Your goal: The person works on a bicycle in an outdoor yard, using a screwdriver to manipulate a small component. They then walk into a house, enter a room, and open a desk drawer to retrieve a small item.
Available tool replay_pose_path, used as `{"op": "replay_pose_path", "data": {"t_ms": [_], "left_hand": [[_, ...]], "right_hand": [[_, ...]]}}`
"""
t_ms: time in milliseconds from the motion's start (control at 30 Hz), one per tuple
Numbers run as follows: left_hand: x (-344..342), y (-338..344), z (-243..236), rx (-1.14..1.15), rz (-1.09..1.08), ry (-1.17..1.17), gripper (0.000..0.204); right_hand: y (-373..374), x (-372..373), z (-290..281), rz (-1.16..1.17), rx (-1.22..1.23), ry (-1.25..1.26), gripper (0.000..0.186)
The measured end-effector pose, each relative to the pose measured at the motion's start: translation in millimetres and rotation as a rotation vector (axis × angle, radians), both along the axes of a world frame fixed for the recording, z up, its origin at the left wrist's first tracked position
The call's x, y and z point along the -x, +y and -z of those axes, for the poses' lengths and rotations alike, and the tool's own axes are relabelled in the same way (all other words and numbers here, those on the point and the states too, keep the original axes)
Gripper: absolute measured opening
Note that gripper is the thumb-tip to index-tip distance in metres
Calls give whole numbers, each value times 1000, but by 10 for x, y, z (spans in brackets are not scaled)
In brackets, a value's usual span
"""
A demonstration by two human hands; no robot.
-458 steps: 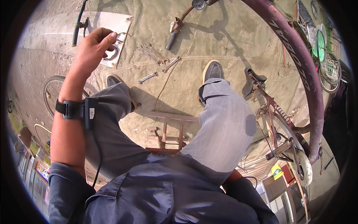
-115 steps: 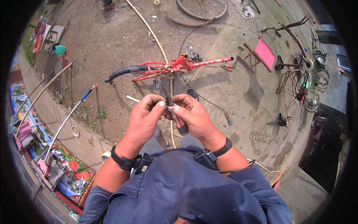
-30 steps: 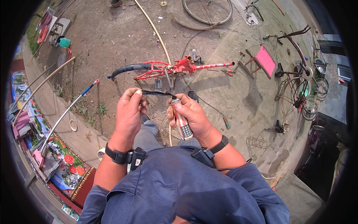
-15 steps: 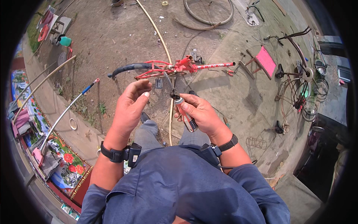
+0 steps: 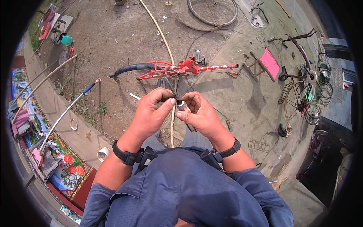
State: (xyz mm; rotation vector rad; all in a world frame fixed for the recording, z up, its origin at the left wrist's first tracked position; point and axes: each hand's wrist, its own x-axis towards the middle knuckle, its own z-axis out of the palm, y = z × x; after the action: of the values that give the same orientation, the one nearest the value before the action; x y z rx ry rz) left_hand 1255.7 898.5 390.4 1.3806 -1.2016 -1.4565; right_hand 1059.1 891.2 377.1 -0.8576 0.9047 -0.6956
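In my right hand is a screwdriver with a red and black handle and a silver collar; the fingers are closed around the handle. A dark, greasy clump clings to the shaft just above the collar. The thumb and fingertips of my left hand pinch at this clump. Beyond both hands a red bicycle frame lies on the ground, its dark curved mudguard at the left end. The shaft slants up toward the frame's middle; its tip is hard to make out.
A pale hose runs along the ground beneath the frame. To the right stand a pink-topped folding stool and an old bicycle. A wheel lies far off. At left are a blue-gripped pole and a white bucket.
My left hand has moved right and nearer, from open beside the frame to pinching the dark clump. The fingers of my right hand have shifted up around the screwdriver's collar.
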Motion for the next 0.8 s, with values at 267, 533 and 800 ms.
{"op": "replay_pose_path", "data": {"t_ms": [267, 533, 800], "left_hand": [[15, 8, -27, -110, -141, 184, 14], [-241, -33, 147, -221, -352, 230, 14], [-928, 0, 287, -187, -348, -24, 13]], "right_hand": [[63, -36, 23, 64, -176, -160, 32], [44, 5, -60, 152, -371, -342, 35], [-149, 247, -146, 85, -341, -348, 49]]}}
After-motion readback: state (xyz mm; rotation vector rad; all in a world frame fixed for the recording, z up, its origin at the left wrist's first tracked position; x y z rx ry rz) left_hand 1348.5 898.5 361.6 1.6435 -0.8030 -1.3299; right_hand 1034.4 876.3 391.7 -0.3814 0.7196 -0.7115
